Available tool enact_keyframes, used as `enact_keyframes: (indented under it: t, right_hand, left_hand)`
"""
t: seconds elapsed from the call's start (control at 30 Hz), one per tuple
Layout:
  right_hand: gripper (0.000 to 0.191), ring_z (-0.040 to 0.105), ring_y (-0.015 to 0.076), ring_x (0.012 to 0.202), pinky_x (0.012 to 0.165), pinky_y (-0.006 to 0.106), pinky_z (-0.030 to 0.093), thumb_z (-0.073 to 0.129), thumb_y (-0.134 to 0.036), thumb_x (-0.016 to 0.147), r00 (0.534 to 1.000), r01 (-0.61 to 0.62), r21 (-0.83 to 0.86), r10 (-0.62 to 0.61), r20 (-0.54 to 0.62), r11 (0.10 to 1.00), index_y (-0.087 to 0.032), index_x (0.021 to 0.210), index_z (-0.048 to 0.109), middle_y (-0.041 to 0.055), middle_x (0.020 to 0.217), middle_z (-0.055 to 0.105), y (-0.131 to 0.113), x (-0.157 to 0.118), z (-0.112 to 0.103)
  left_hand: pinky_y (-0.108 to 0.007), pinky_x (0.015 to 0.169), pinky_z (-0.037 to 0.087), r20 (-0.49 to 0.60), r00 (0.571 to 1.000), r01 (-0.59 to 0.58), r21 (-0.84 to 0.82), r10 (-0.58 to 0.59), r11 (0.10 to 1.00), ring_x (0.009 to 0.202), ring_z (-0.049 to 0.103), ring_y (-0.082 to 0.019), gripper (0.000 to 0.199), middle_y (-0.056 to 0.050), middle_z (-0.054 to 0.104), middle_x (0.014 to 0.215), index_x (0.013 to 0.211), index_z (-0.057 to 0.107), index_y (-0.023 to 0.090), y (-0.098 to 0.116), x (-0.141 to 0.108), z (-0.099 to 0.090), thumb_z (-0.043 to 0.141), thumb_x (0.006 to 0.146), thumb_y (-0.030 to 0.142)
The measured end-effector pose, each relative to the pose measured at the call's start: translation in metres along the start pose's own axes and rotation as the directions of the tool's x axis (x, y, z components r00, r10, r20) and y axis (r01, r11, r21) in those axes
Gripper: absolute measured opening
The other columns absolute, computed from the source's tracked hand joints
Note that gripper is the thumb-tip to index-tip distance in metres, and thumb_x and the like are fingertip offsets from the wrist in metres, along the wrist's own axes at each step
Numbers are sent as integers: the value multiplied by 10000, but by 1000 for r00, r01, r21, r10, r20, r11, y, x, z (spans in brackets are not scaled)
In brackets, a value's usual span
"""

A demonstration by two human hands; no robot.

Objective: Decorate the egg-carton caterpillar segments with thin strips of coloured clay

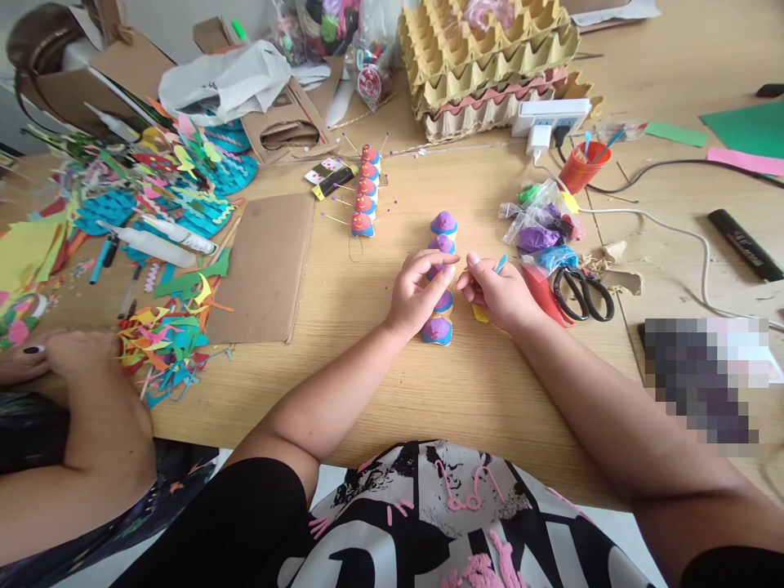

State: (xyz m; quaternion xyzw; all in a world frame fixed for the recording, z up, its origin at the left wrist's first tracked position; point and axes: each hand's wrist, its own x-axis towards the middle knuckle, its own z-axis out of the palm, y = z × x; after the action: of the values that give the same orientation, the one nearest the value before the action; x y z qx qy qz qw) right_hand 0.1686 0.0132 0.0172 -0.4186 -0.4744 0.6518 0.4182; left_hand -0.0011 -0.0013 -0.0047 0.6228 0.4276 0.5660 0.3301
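Observation:
In the head view a strip of egg-carton bumps (437, 331), covered in purple and blue clay, lies upright on the table before me. Over its middle is my left hand (421, 296), thumb and forefinger drawn together in a pinch; anything between them is too small to make out. Just right of the strip, my right hand (499, 296) is closed, with the end of a small blue clay tool (501, 263) poking out of it. A bit of yellow clay (479, 314) shows beneath that hand. The fingertips of both hands nearly meet.
A red-and-blue carton strip with pins (366, 192) stands further back. Scissors (584, 294), bagged clay (542, 233) and a red cup (581, 167) are on the right. Left are cardboard (263, 269), paper scraps (168, 335) and another person's arm (101, 425). Egg trays (490, 73) are stacked behind.

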Motion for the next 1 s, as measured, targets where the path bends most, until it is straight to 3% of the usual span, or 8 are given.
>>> enact_keyframes:
  t: [0.17,0.3,0.53,0.63,0.77,1.0]
  right_hand:
    - [735,383,87,448,417,265,227,722,-896,763,998,68,-60,-69,-9,996,-205,558,577,-1,491,504,1,-2,2]
    - [755,398,92,465,433,273,241,709,-905,767,995,102,-94,-104,-11,990,-198,534,581,10,498,513,-1,-3,4]
    - [765,406,100,504,461,280,262,601,-947,813,999,44,-10,-44,19,999,-210,616,544,26,577,552,-6,-6,6]
    - [705,351,84,494,464,275,231,724,-875,789,998,35,16,-36,56,999,-204,637,568,-7,566,509,-5,-5,4]
    - [571,357,70,512,480,249,220,924,-696,694,997,37,77,-42,59,996,-190,772,672,-25,616,566,-4,-3,2]
    - [543,352,76,489,458,243,211,883,-693,734,1000,18,109,-20,11,994,-199,725,659,-26,568,535,-3,-2,2]
  left_hand:
    - [-430,1125,539,18,999,-42,69,41,997,1170,709,-237,402,-70,784,1108,1026,829,284,2,1,0,724,947,664]
    - [-420,1123,530,31,998,-66,125,62,990,1155,705,-237,335,-68,773,1055,1004,857,280,1,2,0,768,938,596]
    - [-402,1112,551,-49,999,7,93,-3,996,1148,718,-221,248,-61,764,1056,957,869,270,-4,1,1,780,948,502]
    - [-396,1097,564,-85,996,10,72,-4,997,1129,722,-215,242,-56,764,1043,957,866,264,-5,1,2,788,942,493]
    - [-386,1078,577,-100,995,3,75,5,997,1104,726,-209,233,-53,767,1033,956,863,267,-5,2,2,784,948,487]
    - [-366,1055,583,-101,994,-40,51,45,998,1098,737,-195,274,-53,787,1078,1022,847,273,-4,2,1,748,979,524]
